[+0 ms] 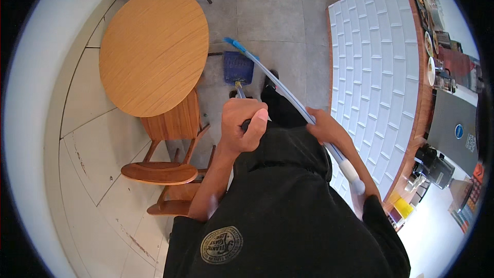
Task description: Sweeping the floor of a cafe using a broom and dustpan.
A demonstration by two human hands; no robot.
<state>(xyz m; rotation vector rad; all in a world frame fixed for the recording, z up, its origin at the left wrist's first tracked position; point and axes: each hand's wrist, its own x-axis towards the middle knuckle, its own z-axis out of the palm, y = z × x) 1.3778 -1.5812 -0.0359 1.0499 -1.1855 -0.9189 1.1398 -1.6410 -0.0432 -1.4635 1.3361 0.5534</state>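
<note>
My left hand [241, 124] is closed in a fist around the upper end of a long-handled dustpan's handle. The blue dustpan [238, 68] sits low on the floor in front of my feet, its handle mostly hidden behind my fist. A broom [285, 90] with a pale, blue-striped stick slants across in front of me, and my right hand [327, 126] is wrapped round its stick. Its blue bristles [234, 42] lie just beyond the dustpan. The stick's white top end rests along my right forearm.
At the left stands an oval wooden table [154, 51], with wooden chairs [159, 173] on its near side. A counter with a white tiled front [378, 77] runs along the right, carrying dishes and a laptop [454, 128]. Grey floor tiles [270, 15] stretch between them.
</note>
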